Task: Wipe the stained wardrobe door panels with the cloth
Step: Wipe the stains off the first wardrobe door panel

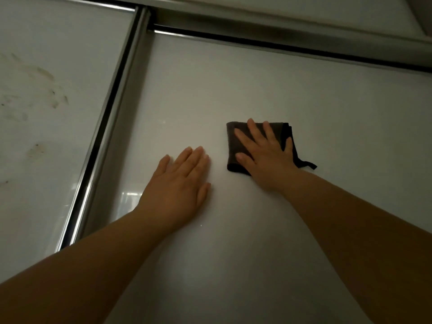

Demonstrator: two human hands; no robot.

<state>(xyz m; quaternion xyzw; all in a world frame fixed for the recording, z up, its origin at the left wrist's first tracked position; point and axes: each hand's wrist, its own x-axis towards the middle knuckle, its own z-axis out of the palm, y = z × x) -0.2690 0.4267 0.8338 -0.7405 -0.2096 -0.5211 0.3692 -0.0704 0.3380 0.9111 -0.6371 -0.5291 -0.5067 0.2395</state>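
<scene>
A folded dark brown cloth [234, 146] lies flat against the glossy white right door panel [292, 94]. My right hand [264, 153] presses on the cloth with straight, spread fingers and covers most of it. My left hand [180, 183] rests flat on the bare panel just left of the cloth, fingers straight. The left door panel [46, 113] carries dark smudges and streaks in its upper and middle parts.
A chrome frame strip [109, 108] runs between the two panels. A dark top rail [280, 45] and a pale wardrobe frame [257, 17] border the right panel above. A small loop tag [308, 164] sticks out from the cloth's lower right corner.
</scene>
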